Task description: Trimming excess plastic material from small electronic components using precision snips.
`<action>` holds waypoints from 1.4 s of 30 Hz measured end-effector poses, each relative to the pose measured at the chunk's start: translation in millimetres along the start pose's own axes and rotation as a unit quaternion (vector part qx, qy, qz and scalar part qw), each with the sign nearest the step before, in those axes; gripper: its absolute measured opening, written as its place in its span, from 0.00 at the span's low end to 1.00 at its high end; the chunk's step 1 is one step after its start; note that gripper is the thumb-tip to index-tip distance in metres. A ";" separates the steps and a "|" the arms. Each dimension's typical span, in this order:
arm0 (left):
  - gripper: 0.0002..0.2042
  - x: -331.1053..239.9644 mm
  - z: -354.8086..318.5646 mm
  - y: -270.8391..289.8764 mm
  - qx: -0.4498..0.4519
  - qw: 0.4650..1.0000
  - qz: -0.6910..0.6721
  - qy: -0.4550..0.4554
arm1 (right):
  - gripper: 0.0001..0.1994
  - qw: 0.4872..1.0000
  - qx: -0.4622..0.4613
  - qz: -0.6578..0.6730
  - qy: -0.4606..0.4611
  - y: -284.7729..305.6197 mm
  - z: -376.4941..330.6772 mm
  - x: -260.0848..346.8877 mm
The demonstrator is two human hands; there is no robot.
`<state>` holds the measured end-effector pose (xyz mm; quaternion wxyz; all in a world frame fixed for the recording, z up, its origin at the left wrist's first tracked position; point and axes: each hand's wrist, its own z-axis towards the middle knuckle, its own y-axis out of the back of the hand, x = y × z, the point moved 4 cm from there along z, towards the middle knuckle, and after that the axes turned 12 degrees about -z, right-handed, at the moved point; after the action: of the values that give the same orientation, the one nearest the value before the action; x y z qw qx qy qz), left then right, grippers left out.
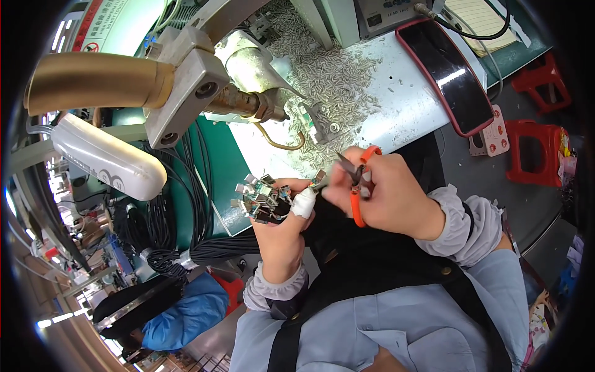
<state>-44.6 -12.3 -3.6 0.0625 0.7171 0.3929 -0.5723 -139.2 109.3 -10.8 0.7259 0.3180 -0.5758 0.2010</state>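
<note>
Clasping in the left hand point(279, 234), just off the near edge of the white worktop point(412, 99), a bunch of small metal-shelled connectors point(263, 198), with long axes splayed, many ends pointing left and toward the far edge. Pinching a single small part point(318, 179) near the thumb with its white wrap point(303, 203), slanted away toward the far edge. Gripping orange-handled scissors point(357, 178) in the right hand point(400, 193), fingers curled around the handles, tips blurred; cannot tell how far closed. Aiming the blades left and toward the far edge, near the small part. Strewn thickly from the worktop's far edge to its middle, loose metal bits point(341, 84). Lying along the right edge, a phone point(447, 74) encased in red. Trailing beyond the near left corner, bundled black cables point(223, 249).
</note>
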 end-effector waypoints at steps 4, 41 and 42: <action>0.08 -3.7 -0.8 -2.4 0.027 0.999 -0.032 -0.023 | 0.11 0.969 0.100 -0.223 -0.021 2.9 -8.0 5.9; 0.10 -5.6 77.1 -8.4 0.132 0.969 -0.139 0.158 | 0.05 0.993 0.009 0.002 -0.116 8.3 58.7 -25.3; 0.10 -5.7 77.3 -7.3 0.134 0.970 -0.131 0.154 | 0.05 0.993 0.009 -0.005 -0.118 7.4 58.1 -26.2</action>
<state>-109.1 -51.8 -22.1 -0.1711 0.7409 0.4077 -0.5056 -191.9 76.3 -26.5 0.6510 0.3490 -0.6540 0.1634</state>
